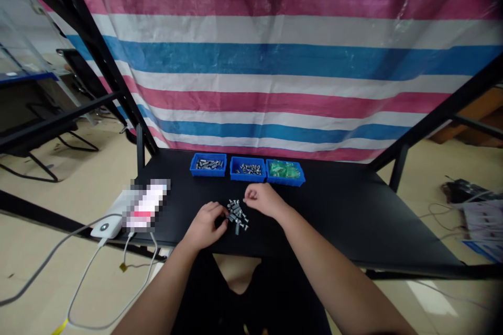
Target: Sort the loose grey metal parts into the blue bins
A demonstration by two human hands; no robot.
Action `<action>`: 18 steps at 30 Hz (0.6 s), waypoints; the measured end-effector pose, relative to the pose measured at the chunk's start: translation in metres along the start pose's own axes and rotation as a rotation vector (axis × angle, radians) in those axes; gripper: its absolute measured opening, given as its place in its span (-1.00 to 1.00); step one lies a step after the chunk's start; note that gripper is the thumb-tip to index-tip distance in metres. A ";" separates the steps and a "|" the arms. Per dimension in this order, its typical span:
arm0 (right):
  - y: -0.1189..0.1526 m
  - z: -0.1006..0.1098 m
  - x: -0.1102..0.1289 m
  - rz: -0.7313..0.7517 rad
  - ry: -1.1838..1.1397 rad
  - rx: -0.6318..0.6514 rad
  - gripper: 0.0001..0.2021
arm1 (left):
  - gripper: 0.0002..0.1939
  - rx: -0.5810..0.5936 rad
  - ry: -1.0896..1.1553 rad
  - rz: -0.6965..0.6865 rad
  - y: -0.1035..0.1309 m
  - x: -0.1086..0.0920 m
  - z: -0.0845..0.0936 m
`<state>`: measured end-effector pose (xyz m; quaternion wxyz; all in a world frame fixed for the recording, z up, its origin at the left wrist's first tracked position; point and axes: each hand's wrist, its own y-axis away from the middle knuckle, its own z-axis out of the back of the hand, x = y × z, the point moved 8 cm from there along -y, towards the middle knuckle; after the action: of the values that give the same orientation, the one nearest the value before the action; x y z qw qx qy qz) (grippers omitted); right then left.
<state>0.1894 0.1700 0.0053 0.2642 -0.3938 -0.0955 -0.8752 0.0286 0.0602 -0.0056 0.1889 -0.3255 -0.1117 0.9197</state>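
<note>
A small pile of metal screws and cylindrical pieces (237, 214) lies on the black table between my hands. At its left edge my left hand (207, 224) rests with fingers curved and thumb apart, the fingertips touching the pile. My right hand (264, 199) hovers at the pile's upper right, thumb and fingers pinched; whatever is between them is too small to name. Behind the hands stand three blue bins: the left bin (208, 172) holds metal cylinders, the middle bin (248, 177) small metal parts, the right bin (286, 180) green plastic-like packets.
On the table's left side lie a white power bank (106, 227) and a blurred-out phone (147, 207), with cables hanging over the front edge. A striped sheet (267, 57) closes off the back. Black frame bars rise on both sides of the table (353, 220).
</note>
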 end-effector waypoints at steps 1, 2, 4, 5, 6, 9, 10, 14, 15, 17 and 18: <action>-0.005 0.012 -0.001 0.020 -0.011 -0.139 -0.93 | -0.87 -0.003 0.000 -0.001 0.000 0.000 0.000; -0.007 0.022 -0.003 0.033 -0.010 -0.262 -0.92 | -0.87 -0.005 0.000 0.000 0.000 0.000 0.000; -0.007 0.030 -0.007 0.049 0.018 -0.386 -0.92 | -0.88 -0.010 0.001 0.003 0.001 0.000 0.000; -0.005 0.027 -0.008 0.057 0.034 -0.384 -0.93 | -0.88 -0.010 0.003 0.005 0.001 0.000 0.000; -0.002 0.022 -0.009 0.064 0.044 -0.356 -0.93 | -0.88 -0.009 0.005 0.005 0.001 0.000 0.000; 0.008 0.001 -0.010 0.095 0.047 -0.209 -0.89 | -0.88 -0.012 0.010 0.000 0.000 0.000 0.001; 0.011 -0.005 -0.008 0.111 0.056 -0.159 -0.85 | -0.88 -0.012 0.010 0.000 0.000 0.000 0.001; 0.011 -0.014 -0.007 0.101 0.171 -0.119 -0.71 | -0.86 -0.017 0.016 0.001 -0.001 0.001 0.000; 0.009 -0.012 -0.009 0.068 0.211 -0.147 -0.68 | -0.87 -0.017 0.019 0.000 -0.001 0.001 0.000; 0.003 -0.011 -0.013 0.009 0.285 -0.166 -0.67 | -0.87 -0.014 0.023 -0.002 -0.001 0.000 0.001; 0.001 -0.013 -0.014 -0.002 0.310 -0.150 -0.66 | -0.88 -0.011 0.024 -0.002 -0.001 0.000 0.001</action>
<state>0.1894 0.1700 -0.0144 0.2446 -0.2725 0.0114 -0.9305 0.0286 0.0612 -0.0043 0.1892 -0.3375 -0.1148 0.9149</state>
